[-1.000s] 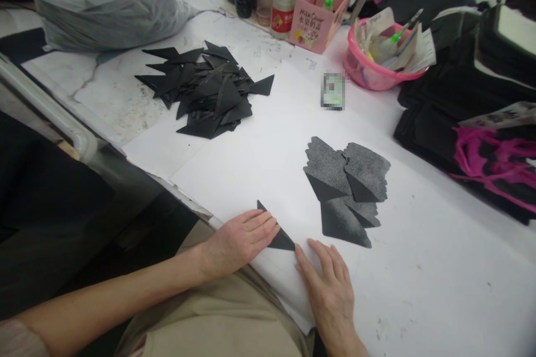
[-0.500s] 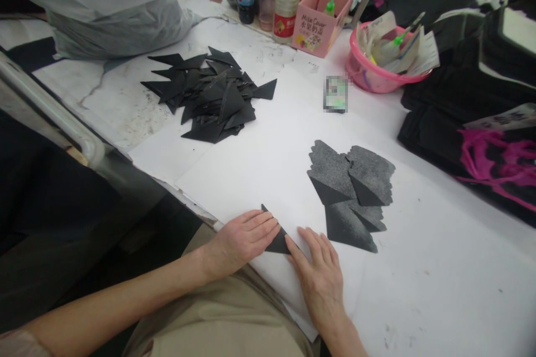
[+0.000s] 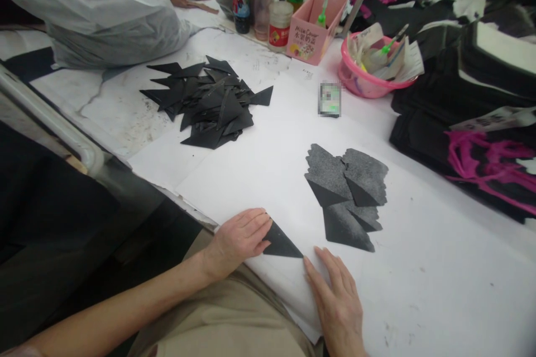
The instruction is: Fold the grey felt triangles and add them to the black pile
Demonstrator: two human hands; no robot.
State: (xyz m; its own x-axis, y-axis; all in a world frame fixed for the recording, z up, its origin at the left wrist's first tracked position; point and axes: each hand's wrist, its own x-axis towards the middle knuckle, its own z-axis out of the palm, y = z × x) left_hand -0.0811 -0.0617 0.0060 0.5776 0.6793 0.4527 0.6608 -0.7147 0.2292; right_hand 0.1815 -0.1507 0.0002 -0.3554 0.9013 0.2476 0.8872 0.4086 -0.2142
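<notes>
A black triangular piece (image 3: 283,241), of leather-like or fabric-like sheet, lies near the table's front edge. My left hand (image 3: 240,237) is on its left end, fingers together over the upper edge and thumb below, gripping it. At its right tip, my right hand (image 3: 335,284) rests on the white surface, fingers stretched out, the index fingertip touching or almost touching the tip. To the right, several dark pieces (image 3: 325,167) with speckled grey faces and jagged edges lie overlapping. Further back on the left is a heap of black pointed pieces (image 3: 221,106).
A white plastic bag (image 3: 113,5) stands at back left. Bottles, a jar (image 3: 280,25) and a pink box (image 3: 312,33) line the back. A pink basket (image 3: 364,86) and a small blurred-out item (image 3: 329,100) sit right of centre. Stacked black material (image 3: 435,145) with pink strips (image 3: 473,162) is at right.
My right hand has slid right and toward me along the triangular piece to its tip, uncovering more of it. My left hand has shifted slightly left. The view has moved a little.
</notes>
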